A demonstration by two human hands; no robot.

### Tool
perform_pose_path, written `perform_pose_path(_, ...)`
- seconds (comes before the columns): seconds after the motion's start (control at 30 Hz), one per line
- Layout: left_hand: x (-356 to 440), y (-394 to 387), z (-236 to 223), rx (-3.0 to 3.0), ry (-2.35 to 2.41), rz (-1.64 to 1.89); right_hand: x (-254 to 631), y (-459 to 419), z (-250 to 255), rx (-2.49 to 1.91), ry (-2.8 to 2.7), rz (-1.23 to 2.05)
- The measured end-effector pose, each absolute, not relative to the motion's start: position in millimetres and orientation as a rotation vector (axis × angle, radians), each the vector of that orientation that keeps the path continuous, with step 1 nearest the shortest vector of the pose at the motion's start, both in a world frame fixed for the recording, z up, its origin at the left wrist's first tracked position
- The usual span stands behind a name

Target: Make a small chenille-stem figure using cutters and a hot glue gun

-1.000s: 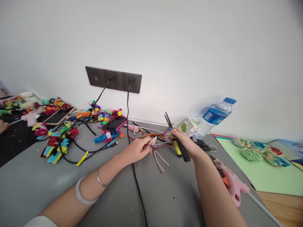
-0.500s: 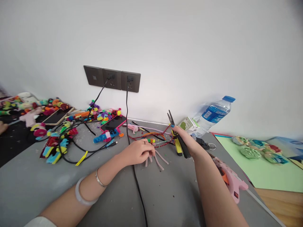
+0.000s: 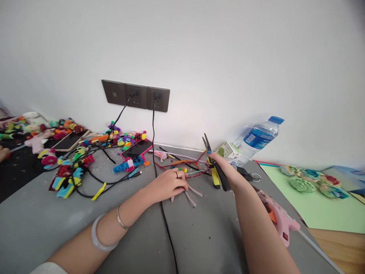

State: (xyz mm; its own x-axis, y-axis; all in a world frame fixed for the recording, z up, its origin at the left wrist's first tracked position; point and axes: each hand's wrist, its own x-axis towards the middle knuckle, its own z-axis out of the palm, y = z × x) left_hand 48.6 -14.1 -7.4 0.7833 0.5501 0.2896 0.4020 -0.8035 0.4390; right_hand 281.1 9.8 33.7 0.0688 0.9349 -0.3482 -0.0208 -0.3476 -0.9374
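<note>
My right hand point(image 3: 225, 167) is closed around a pair of long-nose pliers point(image 3: 216, 173) with yellow and black handles. Their jaws point up toward the wall, slightly apart, with nothing between them. My left hand point(image 3: 168, 184) is bent over several short pale pink pipe cleaner pieces point(image 3: 195, 191) on the grey table. Its fingers are pinched on one of them, and the palm partly hides the others. Just behind the left fingers lie red and orange pipe cleaners point(image 3: 182, 163).
A black cable point(image 3: 164, 213) runs down beneath my left wrist. Pipe cleaner figures point(image 3: 67, 173) and phones point(image 3: 138, 148) lie at left. Behind my right hand are a water bottle point(image 3: 258, 139) and small box point(image 3: 228, 149); a pink glue gun point(image 3: 282, 222) lies right. Another person's hand point(image 3: 3, 153) shows far left.
My left fingers have shifted and closed in over the pale pink pipe cleaner pieces, and those pieces have moved slightly. The right hand with the pliers stays nearly where it was.
</note>
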Motion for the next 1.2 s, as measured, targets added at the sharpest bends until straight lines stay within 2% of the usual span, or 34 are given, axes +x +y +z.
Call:
perform_pose_path(0.27,49.9,-20.8,6.3,2.337,0.733,0.812,280.5,9.8,34.3,-1.488,-0.97,1.406)
perform_pose_path(0.53,48.7,-18.8,4.5,2.176,0.959,0.838,284.3,10.4,30.3,-1.447,-0.965,1.439)
perform_pose_path(1.2,48.0,-14.2,2.2,1.966,1.015,0.974,283.6,9.9,32.0,-1.467,-0.934,1.44)
